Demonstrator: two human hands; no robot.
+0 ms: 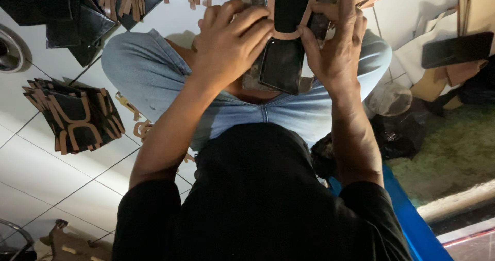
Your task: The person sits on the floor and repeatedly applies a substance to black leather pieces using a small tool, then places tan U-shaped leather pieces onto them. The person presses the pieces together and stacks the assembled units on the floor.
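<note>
Hands meet at twelve o'clock over our lap: our left hand [229, 42] curls closed on the black strap piece [289, 34], our right hand [337, 44] pinches its tan edge. White tile floor [46, 173] lies open at eight o'clock, beside a stack of cut pieces [77, 116] at nine.

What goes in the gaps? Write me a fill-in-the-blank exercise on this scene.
1. Both hands, left hand and right hand, press on a black ____-trimmed piece.
2. The person wears light blue ____.
3. The stack of cut pieces lies on the white ____ floor.

Missing words: tan; jeans; tiled
</note>
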